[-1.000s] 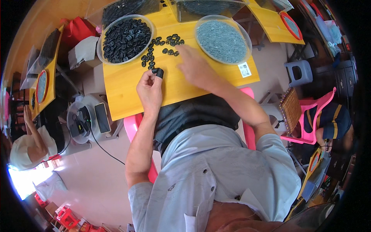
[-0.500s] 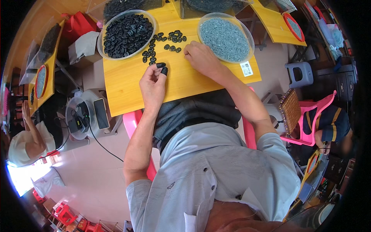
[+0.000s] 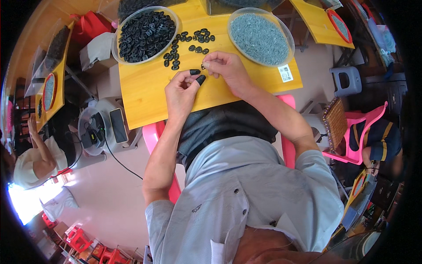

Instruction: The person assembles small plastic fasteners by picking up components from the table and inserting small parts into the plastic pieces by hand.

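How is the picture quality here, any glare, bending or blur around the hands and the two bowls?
Head view: strong fisheye bending, so the yellow table edges curve and the corners go black; blown-out glare at the lower left floor; even daylight on the left hand and right hand, both sharp; the bowl of black parts and bowl of grey parts are clear, though individual pieces are too small to make out.

We see a small white rectangular label (image 3: 285, 73) stuck flat near the right edge of the yellow tabletop (image 3: 145, 94), just below the clear bowl of grey bits (image 3: 260, 30) — dark print on it, too small to make out. Left of the table, on a round grey stand (image 3: 94, 132), stands a dark rectangular screen (image 3: 118, 125), tilted and unlit. Further left a pale, boxy package (image 3: 99, 48) sits beside a red bag (image 3: 88, 28).
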`<action>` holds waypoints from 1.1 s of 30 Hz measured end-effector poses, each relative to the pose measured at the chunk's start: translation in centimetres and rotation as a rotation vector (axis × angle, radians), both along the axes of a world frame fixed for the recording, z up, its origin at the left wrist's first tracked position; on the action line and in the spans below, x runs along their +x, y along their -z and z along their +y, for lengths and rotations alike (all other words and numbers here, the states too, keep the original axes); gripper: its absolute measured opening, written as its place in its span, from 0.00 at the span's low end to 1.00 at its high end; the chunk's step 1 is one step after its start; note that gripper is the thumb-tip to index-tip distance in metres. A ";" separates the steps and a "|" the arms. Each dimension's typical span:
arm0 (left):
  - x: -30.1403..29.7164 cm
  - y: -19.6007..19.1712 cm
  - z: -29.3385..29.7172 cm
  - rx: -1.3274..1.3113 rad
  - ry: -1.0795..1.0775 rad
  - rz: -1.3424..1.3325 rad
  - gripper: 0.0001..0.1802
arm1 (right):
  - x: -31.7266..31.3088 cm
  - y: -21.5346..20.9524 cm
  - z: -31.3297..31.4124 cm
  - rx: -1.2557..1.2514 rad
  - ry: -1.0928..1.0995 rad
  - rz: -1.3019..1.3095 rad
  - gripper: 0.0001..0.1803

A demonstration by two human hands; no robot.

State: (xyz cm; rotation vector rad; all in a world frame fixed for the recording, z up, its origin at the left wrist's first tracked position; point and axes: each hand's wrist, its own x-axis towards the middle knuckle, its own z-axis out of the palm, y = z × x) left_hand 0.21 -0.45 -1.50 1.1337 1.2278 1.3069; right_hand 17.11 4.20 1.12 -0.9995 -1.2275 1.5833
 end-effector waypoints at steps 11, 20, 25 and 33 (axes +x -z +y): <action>-0.5 0.4 0.2 -0.032 -0.016 -0.091 0.05 | -0.7 -0.2 -1.0 0.005 -0.004 0.115 0.07; -0.5 0.4 0.4 -0.040 -0.058 -0.056 0.06 | -0.3 -0.2 -1.3 0.041 -0.007 -0.059 0.07; -0.9 -0.1 0.1 -0.004 -0.043 -0.057 0.06 | -0.7 -0.5 -1.6 0.082 -0.037 -0.068 0.06; -0.8 -0.1 0.1 -0.046 -0.037 -0.042 0.08 | 0.8 -2.1 -1.3 0.397 -0.054 -0.410 0.05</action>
